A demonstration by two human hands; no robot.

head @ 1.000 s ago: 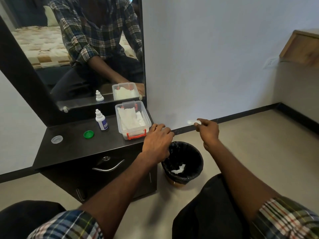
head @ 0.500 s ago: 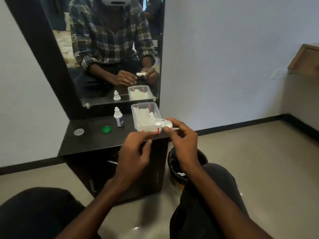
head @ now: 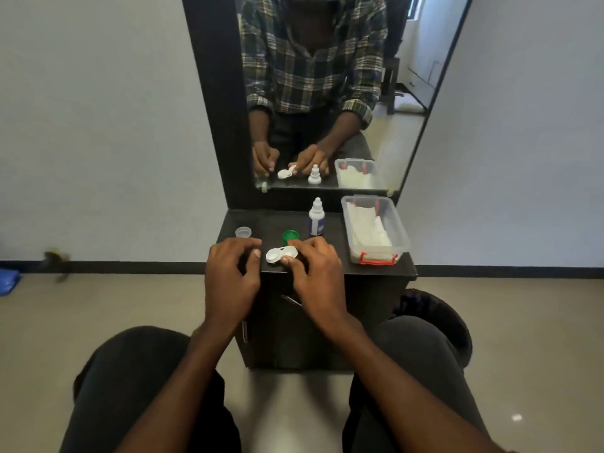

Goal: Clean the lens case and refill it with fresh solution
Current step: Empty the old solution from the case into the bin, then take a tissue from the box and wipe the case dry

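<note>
Your right hand [head: 315, 273] grips the white lens case [head: 280, 255] at its right end, thumb pressed on the near edge and fingers curled over the far well; the case sits at the front edge of the dark cabinet top [head: 330, 256], its left well open and facing up, with no cap on it. Your left hand [head: 230, 279] hovers just beside the case on its left, fingers bent and loosely curled with the thumb tip close to the open well; it holds nothing that you can see, though whether the thumb actually touches the case is hard to tell from this angle. Behind your right hand stands a green cap [head: 290, 237], partly hidden by your fingers; farther left on the top lies a clear cap [head: 243, 231], well apart from the case. The small white solution bottle [head: 316, 217] stands upright behind the green cap, near the base of the mirror [head: 327, 93], its nozzle closed as far as the picture shows. At the right end of the top sits a clear plastic box [head: 397, 235] with red latches, holding folded white tissues [head: 367, 227]; beside the cabinet on the floor, behind your right knee, the rim of a black bin [head: 434, 308] shows.
</note>
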